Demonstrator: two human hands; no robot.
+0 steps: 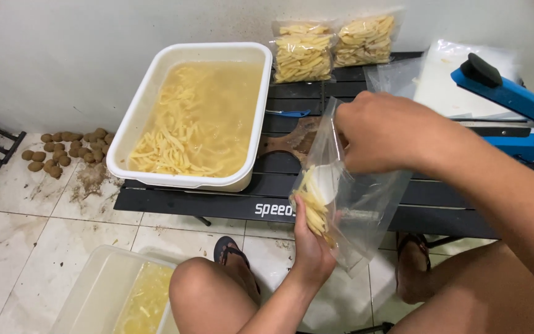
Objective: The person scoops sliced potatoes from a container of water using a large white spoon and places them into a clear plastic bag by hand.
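- A low black slatted table point(217, 201) stands on a white tiled floor point(13, 222) against a pale wall.
- At frame centre, the left hand point(312, 244) grips a bunch of pale raw potato sticks point(314, 204) from below, at the mouth of a clear plastic bag point(360, 207).
- The right hand point(381, 133) pinches the bag's upper edge, holding it open.
- Upper left of centre, a white rectangular tub point(136, 111) holds more sticks in cloudy water.
- At right sits a blue heat sealer point(514, 105); two filled bags point(332, 46) lean at the top.
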